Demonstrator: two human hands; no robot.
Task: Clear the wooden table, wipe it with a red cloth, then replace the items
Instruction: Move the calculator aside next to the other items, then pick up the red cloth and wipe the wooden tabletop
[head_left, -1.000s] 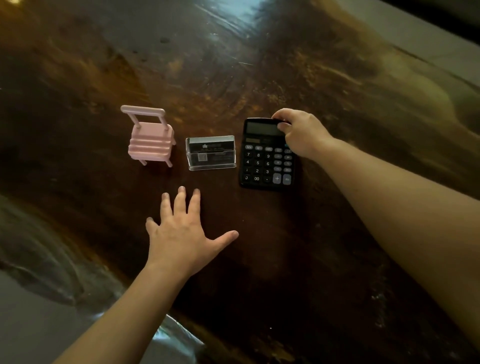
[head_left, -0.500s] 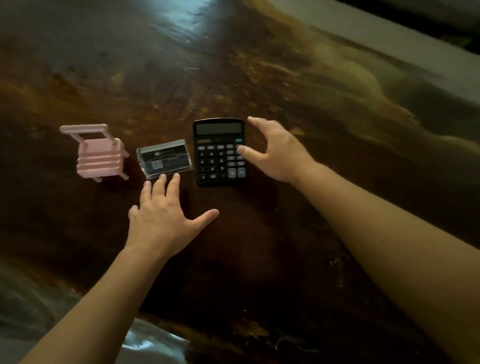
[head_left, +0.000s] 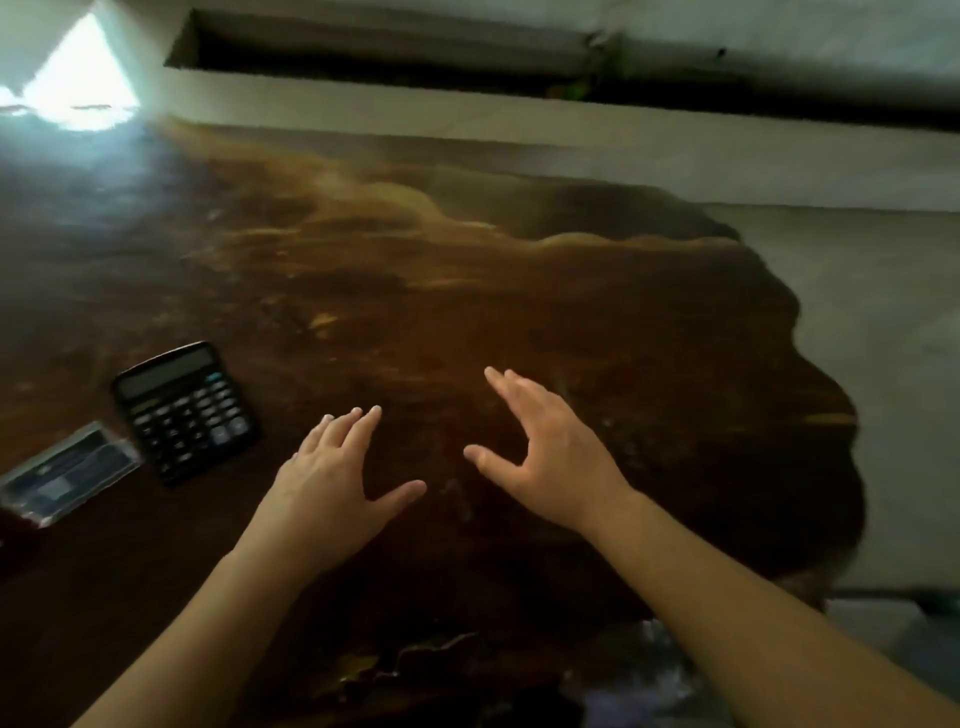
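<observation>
A dark, glossy wooden table (head_left: 597, 322) with a wavy natural edge fills the view. A black calculator (head_left: 186, 411) lies flat at the left. Beside it, at the far left edge, sits a clear plastic card holder (head_left: 67, 474). My left hand (head_left: 332, 480) hovers over the table middle, fingers spread, holding nothing, just right of the calculator. My right hand (head_left: 550, 449) is a little further right, also open and empty, palm down. No red cloth is in view.
The table's irregular right edge (head_left: 826, 415) drops to a grey floor (head_left: 893, 312). A pale ledge with a dark slot (head_left: 467, 67) runs along the far side. Bright light glares at the top left (head_left: 78, 83).
My right hand let go of the calculator and both hands moved right. My view swung right, so the calculator and card holder shifted left and the pink chair-shaped stand left the frame.
</observation>
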